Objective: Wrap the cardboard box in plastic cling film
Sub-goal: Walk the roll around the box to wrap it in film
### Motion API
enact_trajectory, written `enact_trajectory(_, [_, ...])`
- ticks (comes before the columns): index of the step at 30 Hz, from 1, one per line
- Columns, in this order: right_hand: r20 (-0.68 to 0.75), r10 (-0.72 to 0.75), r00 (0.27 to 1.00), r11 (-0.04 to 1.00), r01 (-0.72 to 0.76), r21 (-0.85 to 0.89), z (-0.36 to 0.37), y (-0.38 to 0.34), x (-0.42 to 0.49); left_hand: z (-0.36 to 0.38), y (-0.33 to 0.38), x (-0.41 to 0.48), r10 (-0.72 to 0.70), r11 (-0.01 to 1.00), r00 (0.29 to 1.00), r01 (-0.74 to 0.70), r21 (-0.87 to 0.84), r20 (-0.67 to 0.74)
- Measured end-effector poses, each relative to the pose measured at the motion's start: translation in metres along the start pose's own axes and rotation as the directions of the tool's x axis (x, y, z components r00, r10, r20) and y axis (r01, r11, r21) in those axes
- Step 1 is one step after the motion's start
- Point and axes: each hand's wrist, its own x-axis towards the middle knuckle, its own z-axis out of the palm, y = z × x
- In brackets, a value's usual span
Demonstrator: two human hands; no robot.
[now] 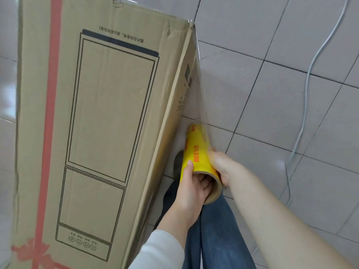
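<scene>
Left hand (191,191) and right hand (225,167) clasp the cling film roll (198,152); overpulling could tear the stretched film (200,90) at the cardboard box (108,113) corner.

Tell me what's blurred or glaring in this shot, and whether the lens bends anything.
Head view: the right hand is motion-blurred where it grips the roll, while the left hand is sharp; soft glare patches sit on the floor tiles; the film shows only as faint sheen; edges of the box bow slightly from the wide-angle lens.
</scene>
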Motion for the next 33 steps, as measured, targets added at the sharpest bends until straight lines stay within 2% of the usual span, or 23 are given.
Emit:
enact_trajectory(2, [0.0, 0.071, 0.997, 0.997, -0.071, 0.034, -0.01, 0.008, 0.002, 0.0, -0.003, 0.002, 0.008, 0.998, 1.0, -0.009, -0.069, -0.013])
enact_trajectory(4, [0.109, 0.1, 0.989, 0.97, -0.121, 0.21, -0.018, 0.023, 0.003, 0.002, -0.004, 0.002, 0.022, 0.994, 1.0, -0.023, -0.104, -0.009])
enact_trajectory(7, [0.279, 0.067, 0.958, 0.871, -0.192, 0.452, -0.018, 0.051, 0.0, 0.006, -0.005, 0.0, 0.014, 0.997, 1.0, -0.012, -0.078, 0.024])
enact_trajectory(10, [0.256, 0.07, 0.964, 0.816, -0.203, 0.542, -0.006, 0.059, 0.005, -0.002, -0.006, 0.0, 0.012, 0.999, 1.0, -0.011, -0.048, 0.018])
enact_trajectory(12, [0.184, 0.045, 0.982, 0.875, -0.128, 0.467, 0.004, 0.054, 0.004, -0.009, -0.006, -0.002, -0.012, 1.0, 1.0, 0.013, -0.009, 0.013])
enact_trajectory(15, [-0.018, -0.014, 1.0, 0.99, 0.017, 0.139, 0.017, 0.048, 0.001, -0.021, -0.011, -0.007, -0.09, 0.995, 0.995, 0.092, 0.044, -0.032])
enact_trajectory(17, [-0.083, 0.007, 0.997, 0.999, -0.004, 0.039, 0.018, 0.049, -0.002, -0.026, -0.014, -0.008, -0.119, 0.991, 0.991, 0.122, 0.058, -0.056])
enact_trajectory(19, [-0.05, 0.055, 0.997, 0.989, -0.048, 0.138, 0.013, 0.053, -0.01, -0.03, -0.014, -0.007, -0.107, 0.993, 0.993, 0.11, 0.052, -0.049])
enact_trajectory(21, [0.029, 0.03, 0.999, 0.963, -0.036, 0.266, 0.008, 0.063, -0.013, -0.031, -0.014, -0.007, -0.098, 0.994, 0.995, 0.099, 0.048, -0.02])
enact_trajectory(24, [0.177, 0.001, 0.984, 0.864, -0.09, 0.495, 0.008, 0.085, -0.014, -0.033, -0.019, -0.006, -0.082, 0.996, 0.997, 0.081, 0.04, 0.013])
enact_trajectory(26, [0.187, 0.009, 0.982, 0.816, -0.115, 0.566, 0.014, 0.096, -0.01, -0.037, -0.025, -0.007, -0.066, 0.998, 0.997, 0.065, 0.026, 0.029])
enact_trajectory(28, [0.129, 0.023, 0.991, 0.844, -0.089, 0.53, 0.021, 0.098, -0.009, -0.041, -0.032, -0.01, -0.056, 0.998, 0.998, 0.055, 0.019, 0.038])
enact_trajectory(31, [0.001, 0.037, 0.999, 0.957, -0.036, 0.287, 0.031, 0.091, -0.011, -0.049, -0.044, -0.014, -0.05, 0.998, 0.999, 0.051, 0.031, -0.009])
enact_trajectory(33, [-0.011, 0.095, 0.995, 0.976, -0.091, 0.197, 0.032, 0.091, -0.012, -0.054, -0.049, -0.015, -0.045, 0.999, 0.998, 0.046, 0.026, -0.039])
